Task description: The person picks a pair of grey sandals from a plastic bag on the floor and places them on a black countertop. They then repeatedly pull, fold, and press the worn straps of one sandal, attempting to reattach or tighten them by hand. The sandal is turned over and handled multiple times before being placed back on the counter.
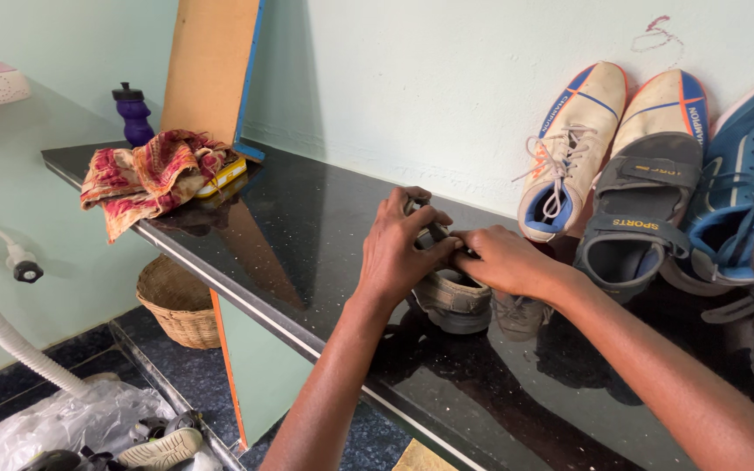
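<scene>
A grey sandal [452, 302] with a tan strap stands on the black polished stone shelf [298, 235]. My left hand [401, 246] is closed over its upper straps from the left. From the right, my right hand [506, 260] pinches the same strap area, fingers meeting the left hand's. Most of the sandal's top is hidden under both hands.
Against the wall at right lean cream-and-orange sports shoes [569, 144], a grey sandal [639, 222] and blue shoes [743, 192]. A red patterned cloth [150, 174] and a purple bottle [133, 113] sit at the shelf's far left. Below are a wicker basket [176, 301], a white hose [2, 331] and plastic bags.
</scene>
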